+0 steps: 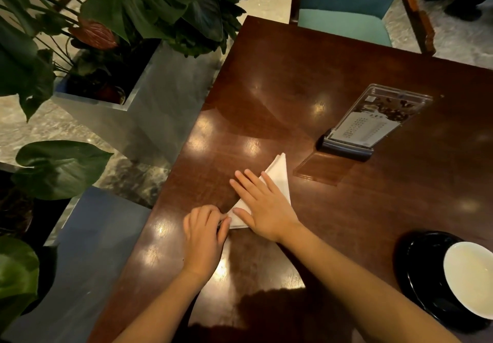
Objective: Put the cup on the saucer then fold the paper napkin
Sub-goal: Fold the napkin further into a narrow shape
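A white paper napkin [278, 176] lies on the dark wooden table [346, 81], folded into a triangle with its tip pointing away from me. My right hand [262, 205] lies flat on it with fingers spread, covering its near half. My left hand [205, 233] pinches the napkin's near left corner with curled fingers. A white cup [470, 278] stands on a black saucer [416, 270] at the right edge of the view, partly cut off by the frame.
A clear acrylic menu stand [373, 121] on a dark base stands beyond the napkin to the right. Metal planters with large leafy plants [128, 9] line the table's left side. A teal chair [349, 6] stands at the far end.
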